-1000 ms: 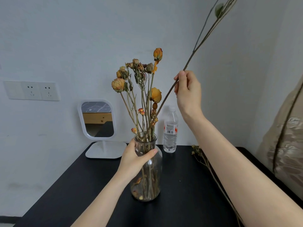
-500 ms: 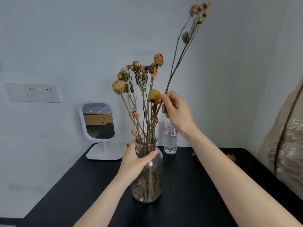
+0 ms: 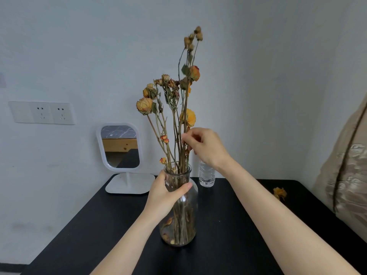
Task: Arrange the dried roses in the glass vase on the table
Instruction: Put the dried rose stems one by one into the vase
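While the left hand wraps round the neck of the glass vase, thumb curled across the near side, the right hand pinches a stem of the dried roses a bit above the rim, can't tell exactly which one. Vase stands upright about mid desk, yellow and orange heads fanned out, one taller stem with small brown buds poking above the rest. Behind it there's a white mirror on the left and a water bottle just right, partly hidden by the wrist. A loose rose head lies well off to the right on the desk
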`<control>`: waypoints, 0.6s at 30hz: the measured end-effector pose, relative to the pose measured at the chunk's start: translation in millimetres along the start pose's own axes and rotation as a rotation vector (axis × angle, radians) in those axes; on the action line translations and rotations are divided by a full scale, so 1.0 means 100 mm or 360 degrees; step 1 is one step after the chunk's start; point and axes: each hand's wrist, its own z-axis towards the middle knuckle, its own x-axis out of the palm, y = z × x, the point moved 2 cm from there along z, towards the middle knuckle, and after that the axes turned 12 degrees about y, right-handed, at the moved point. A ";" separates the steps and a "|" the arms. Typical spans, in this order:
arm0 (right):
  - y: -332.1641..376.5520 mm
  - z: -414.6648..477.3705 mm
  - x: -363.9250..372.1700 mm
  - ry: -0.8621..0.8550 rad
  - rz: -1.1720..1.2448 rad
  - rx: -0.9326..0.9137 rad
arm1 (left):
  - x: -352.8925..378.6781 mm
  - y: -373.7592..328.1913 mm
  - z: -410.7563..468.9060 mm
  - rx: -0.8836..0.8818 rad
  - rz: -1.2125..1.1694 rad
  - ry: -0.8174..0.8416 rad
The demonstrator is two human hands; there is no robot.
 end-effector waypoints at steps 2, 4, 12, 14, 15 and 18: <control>-0.06 -0.02 0.04 0.0084 -0.0011 0.0064 | 0.00 0.01 0.00 0.0009 -0.0006 0.0014; -0.11 -0.04 0.08 0.0134 0.0015 0.0105 | 0.00 0.00 0.00 0.0014 -0.0010 0.0013; -0.14 -0.08 0.14 0.0131 0.0081 0.0158 | 0.00 0.02 0.01 0.0033 -0.0036 -0.0012; -0.10 -0.05 0.10 0.0047 0.0134 0.0131 | 0.01 0.01 0.01 0.0031 -0.0020 -0.0015; -0.08 -0.03 0.08 0.0018 0.0123 0.0117 | 0.01 0.01 0.01 0.0029 -0.0013 -0.0017; -0.05 -0.02 0.08 0.0013 0.0075 0.0103 | 0.01 0.00 0.01 0.0023 -0.0010 -0.0025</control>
